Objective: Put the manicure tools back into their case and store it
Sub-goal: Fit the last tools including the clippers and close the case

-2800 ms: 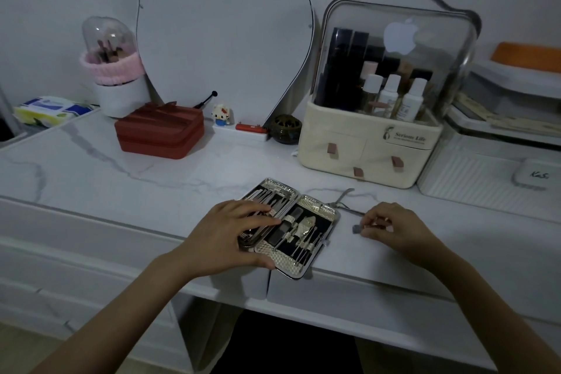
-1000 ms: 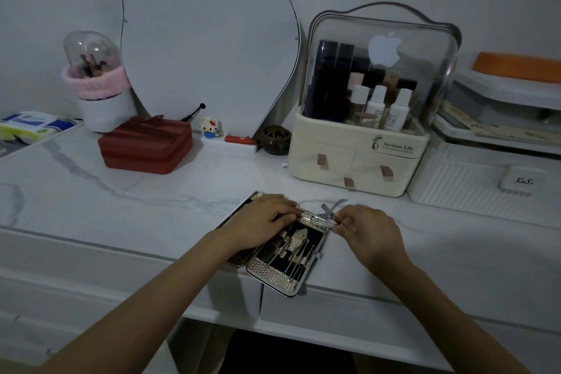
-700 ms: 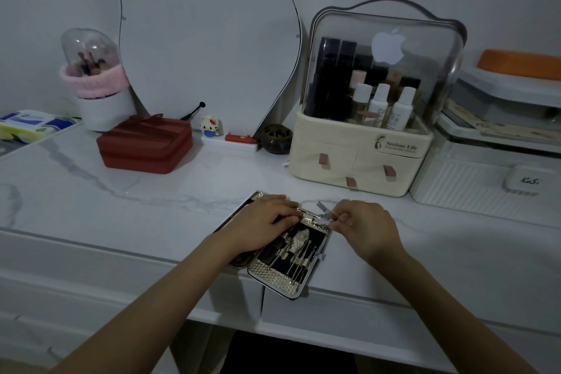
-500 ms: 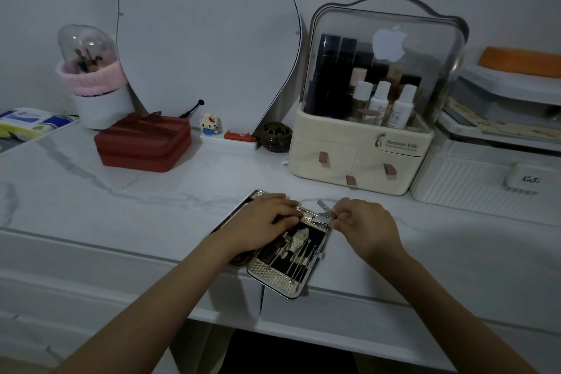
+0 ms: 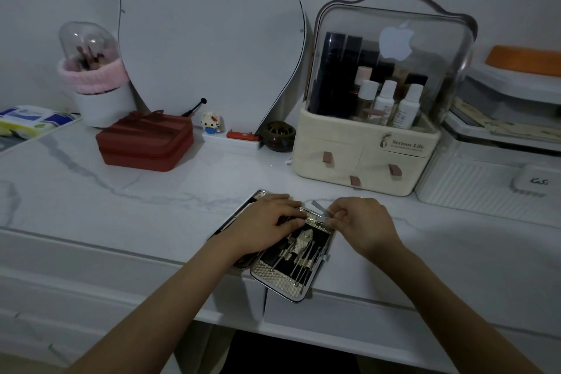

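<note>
- Manicure case (image 5: 282, 267) lies open flat at the front edge of the tabletop (image 5: 121, 191), its near corner hanging a little over that edge; its long axis runs from near-left to far-right.
- Loose metal tool (image 5: 318, 212) sits at the case's far right corner, right at the upper rim of the right half. It is pinched in the fingers (image 5: 335, 215) of the right hand (image 5: 361, 225), and its slim grey end sticks out up and to the left, toward the left hand (image 5: 267, 231).
- Right hand is the nearer one to the tool; the free slot is probably just below and left of its fingertips, so the coming move looks like a short slide down into the black lining.
- Left hand rests across the left half and the hinge, fingers curled lightly down on the case, seemingly steadying it rather than gripping; what is under the palm cannot be seen.
- Case looks silver with a textured border and black interior; several thin steel picks and a broader clipper are already strapped in the right half.
</note>
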